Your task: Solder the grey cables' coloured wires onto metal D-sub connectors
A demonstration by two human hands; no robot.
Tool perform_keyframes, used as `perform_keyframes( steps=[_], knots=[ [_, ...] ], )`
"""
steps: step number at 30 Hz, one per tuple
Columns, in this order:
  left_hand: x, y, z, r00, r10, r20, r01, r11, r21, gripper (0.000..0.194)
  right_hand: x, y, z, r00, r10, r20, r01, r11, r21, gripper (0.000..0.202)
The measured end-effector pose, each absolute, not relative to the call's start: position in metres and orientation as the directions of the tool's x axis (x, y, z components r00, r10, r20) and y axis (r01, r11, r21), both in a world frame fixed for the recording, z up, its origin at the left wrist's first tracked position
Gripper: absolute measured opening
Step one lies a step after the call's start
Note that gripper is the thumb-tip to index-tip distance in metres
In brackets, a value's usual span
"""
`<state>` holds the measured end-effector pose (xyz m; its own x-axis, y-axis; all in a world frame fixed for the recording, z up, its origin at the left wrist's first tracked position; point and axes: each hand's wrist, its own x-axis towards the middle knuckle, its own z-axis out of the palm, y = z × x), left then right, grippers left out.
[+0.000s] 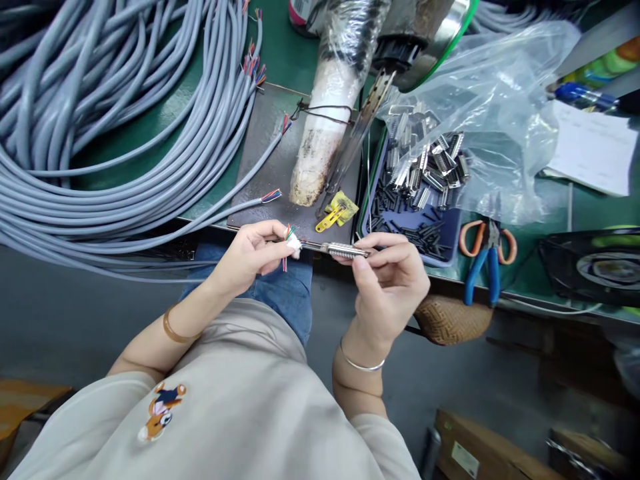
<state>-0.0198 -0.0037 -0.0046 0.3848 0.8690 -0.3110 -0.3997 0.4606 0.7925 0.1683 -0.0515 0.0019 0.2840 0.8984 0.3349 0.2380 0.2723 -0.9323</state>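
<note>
My left hand [255, 252] is closed in a pinch on the end of a cable with thin red, green and other coloured wires [289, 233] fanning out. A small white wad [295, 246] sits at its fingertips; whether it is tape or filler I cannot tell. My right hand [387, 283] grips a metal multi-pin connector [346, 251] by its right end, between thumb and fingers. Thin wires or a slim pin bridge the short gap between the white wad and the connector. Both hands are just in front of the table edge, above my lap.
Grey cables [210, 143] lie coiled at left. A plastic-wrapped stand [330, 113] rises over a dark board [255, 160], near a yellow clip [330, 218]. The blue tray [453, 233] holds connectors [440, 167] and black pieces. Blue-handled cutters [484, 267] and orange-handled scissors [469, 240] lie right.
</note>
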Motion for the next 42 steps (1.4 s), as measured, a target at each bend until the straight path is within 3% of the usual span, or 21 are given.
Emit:
perform_keyframes(
  steps=[4,9,17,23,42],
  knots=[
    [-0.014,-0.003,-0.003,0.302,0.912,-0.277,-0.340,0.374,0.863,0.026,0.170,-0.053,0.000,0.288,0.863,0.415,0.416,0.278,-0.866,0.020],
    [-0.008,0.000,0.001,0.254,0.944,-0.210,-0.311,0.285,0.907,0.024,0.164,-0.050,-0.012,0.194,0.748,0.635,0.660,0.379,-0.649,0.016],
    [0.001,0.003,-0.001,0.166,0.968,-0.187,-0.291,0.229,0.929,0.031,0.156,-0.042,-0.023,0.184,0.836,0.516,0.511,0.367,-0.777,0.009],
    [0.006,0.005,-0.003,0.116,0.987,-0.110,-0.276,0.139,0.951,0.021,0.154,-0.036,-0.020,0.185,0.803,0.567,0.547,0.395,-0.738,0.014],
    [0.009,0.006,0.009,0.078,0.994,-0.076,-0.196,0.090,0.976,0.024,0.155,-0.026,-0.010,0.177,0.760,0.626,0.601,0.420,-0.680,0.018]
  ],
)
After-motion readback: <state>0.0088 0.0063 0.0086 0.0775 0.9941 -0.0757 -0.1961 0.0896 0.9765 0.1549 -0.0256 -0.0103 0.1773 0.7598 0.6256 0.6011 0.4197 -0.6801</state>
